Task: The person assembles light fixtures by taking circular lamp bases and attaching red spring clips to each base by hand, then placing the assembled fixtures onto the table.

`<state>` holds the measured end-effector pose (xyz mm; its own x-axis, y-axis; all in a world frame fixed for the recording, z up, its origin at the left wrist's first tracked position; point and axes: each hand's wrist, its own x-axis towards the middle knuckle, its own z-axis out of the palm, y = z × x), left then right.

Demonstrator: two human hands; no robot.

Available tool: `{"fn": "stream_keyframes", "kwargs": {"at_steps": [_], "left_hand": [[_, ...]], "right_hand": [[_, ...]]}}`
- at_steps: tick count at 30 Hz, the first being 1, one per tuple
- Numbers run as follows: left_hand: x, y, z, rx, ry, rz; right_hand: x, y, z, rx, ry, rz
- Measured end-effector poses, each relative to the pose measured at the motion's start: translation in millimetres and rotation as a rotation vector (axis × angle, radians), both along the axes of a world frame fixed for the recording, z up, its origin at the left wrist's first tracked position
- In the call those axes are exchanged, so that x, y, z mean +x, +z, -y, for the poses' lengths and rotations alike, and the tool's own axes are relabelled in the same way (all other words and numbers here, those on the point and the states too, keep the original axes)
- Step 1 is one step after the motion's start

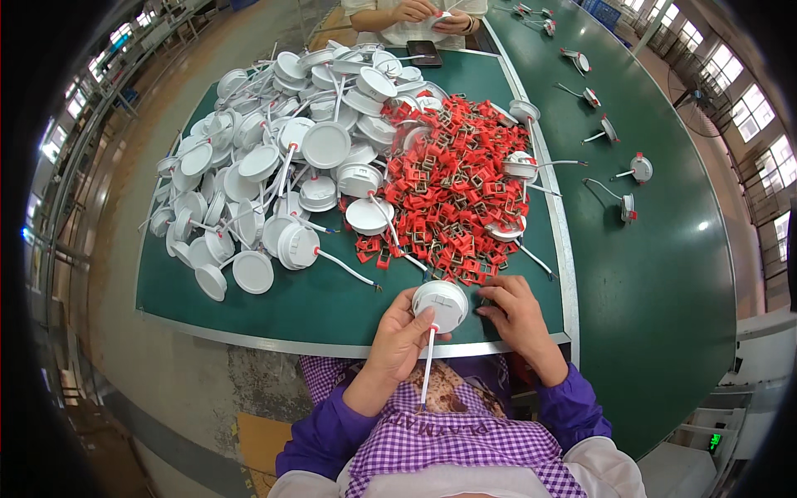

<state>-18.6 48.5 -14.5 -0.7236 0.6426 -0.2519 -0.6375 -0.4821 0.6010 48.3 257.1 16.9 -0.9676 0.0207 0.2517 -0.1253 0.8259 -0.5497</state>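
My left hand (399, 339) grips a white round downlight (441, 304) at the near edge of the green table. The thumb lies over its rim, beside the red cable entry. From there a white cable (427, 369) hangs toward my apron. Just right of the light, my right hand (516, 319) has its fingers curled and thumb drawn in; whatever sits between the fingertips is too small to make out. Beyond both hands spreads a heap of red clips with metal springs (452, 183). To its left is a large pile of white downlights (325, 144) with cables.
A metal strip (558, 241) edges the table (274, 324) on the right. Past it, a long green conveyor belt (664, 299) carries several spaced lights with red clips. Across the table another person's hands (436, 18) hold a white part. A black phone (424, 55) lies nearby.
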Motion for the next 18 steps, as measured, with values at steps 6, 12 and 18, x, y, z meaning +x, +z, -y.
{"fn": "stream_keyframes", "kwargs": {"at_steps": [6,12,18], "left_hand": [[6,-4,9,-0.024,0.043,0.021],[2,-4,10,-0.035,0.069,-0.004],[0,-5,17,0.017,0.122,0.013]], "right_hand": [[29,-7,21,0.110,-0.189,-0.034],[24,-5,24,0.097,-0.215,0.067],[24,2,22,-0.018,-0.206,0.067]]}}
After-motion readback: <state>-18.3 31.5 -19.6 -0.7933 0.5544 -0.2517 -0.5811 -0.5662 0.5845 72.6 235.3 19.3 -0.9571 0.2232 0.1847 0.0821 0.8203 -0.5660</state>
